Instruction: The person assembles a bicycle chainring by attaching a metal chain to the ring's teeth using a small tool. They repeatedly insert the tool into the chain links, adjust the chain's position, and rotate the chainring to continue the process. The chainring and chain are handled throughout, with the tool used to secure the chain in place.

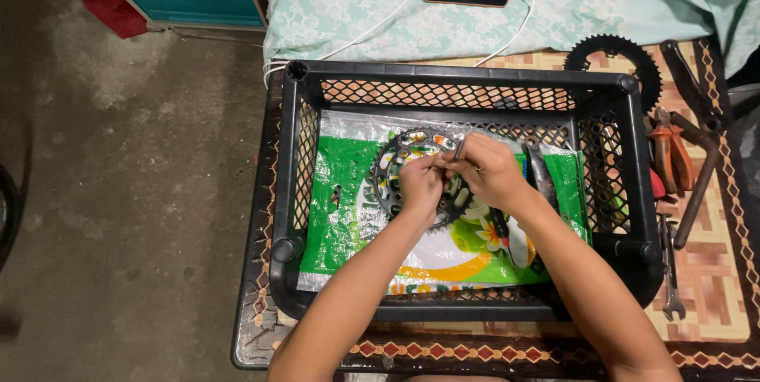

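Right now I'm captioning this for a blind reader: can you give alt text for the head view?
Two hands, left and right, meet over a chainring lying on a green sack inside a black crate. Pliers and a second chainring lie on the table beside it.

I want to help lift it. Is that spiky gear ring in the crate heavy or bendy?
The gear ring looks like metal, so probably stiff, not bendy. Its big cut-outs likely keep it fairly light. The teeth may prick, and lying flat on the bag it shouldn't roll.
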